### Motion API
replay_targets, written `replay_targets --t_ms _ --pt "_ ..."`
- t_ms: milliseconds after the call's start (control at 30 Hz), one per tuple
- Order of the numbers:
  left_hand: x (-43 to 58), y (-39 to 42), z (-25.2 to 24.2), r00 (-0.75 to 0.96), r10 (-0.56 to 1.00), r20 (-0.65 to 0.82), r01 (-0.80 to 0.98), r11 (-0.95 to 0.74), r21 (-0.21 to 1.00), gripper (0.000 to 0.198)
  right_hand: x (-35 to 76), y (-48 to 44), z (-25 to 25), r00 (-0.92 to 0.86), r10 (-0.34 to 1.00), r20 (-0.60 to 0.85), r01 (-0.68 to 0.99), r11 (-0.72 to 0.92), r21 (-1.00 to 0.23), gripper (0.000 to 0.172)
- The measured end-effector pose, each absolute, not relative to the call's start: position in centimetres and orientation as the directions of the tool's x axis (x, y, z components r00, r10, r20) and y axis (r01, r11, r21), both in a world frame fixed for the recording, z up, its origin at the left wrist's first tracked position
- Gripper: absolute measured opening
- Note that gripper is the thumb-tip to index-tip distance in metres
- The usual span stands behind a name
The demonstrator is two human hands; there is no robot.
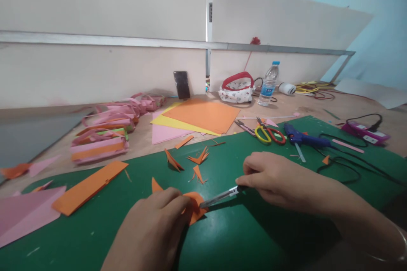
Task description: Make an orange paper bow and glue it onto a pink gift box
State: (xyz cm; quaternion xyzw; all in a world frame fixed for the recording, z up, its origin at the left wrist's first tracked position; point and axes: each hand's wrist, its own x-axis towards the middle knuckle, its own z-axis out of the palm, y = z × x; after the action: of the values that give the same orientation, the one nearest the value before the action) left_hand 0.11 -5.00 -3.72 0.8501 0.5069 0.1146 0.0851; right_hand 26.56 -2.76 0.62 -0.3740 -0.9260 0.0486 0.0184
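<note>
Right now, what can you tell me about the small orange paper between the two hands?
The orange paper is a small thin piece with a rounded right edge, lying on the green mat. The left hand covers and pins most of it. A slim metal blade, held by the right hand, touches its right edge.

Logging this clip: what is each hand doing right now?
Left hand: closed on the orange paper piece.
Right hand: closed on a metal-bladed cutting tool.
</note>
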Motion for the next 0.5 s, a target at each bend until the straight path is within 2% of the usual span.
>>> replay_targets --t_ms 500 --pt "0.2 -5.14 -3.35 0.449 0.89 0.084 0.852 -0.454 0.26 0.023 26.43 -2.72 1.29 -0.752 0.657 -0.055 0.659 0.75 -0.045 0.02"
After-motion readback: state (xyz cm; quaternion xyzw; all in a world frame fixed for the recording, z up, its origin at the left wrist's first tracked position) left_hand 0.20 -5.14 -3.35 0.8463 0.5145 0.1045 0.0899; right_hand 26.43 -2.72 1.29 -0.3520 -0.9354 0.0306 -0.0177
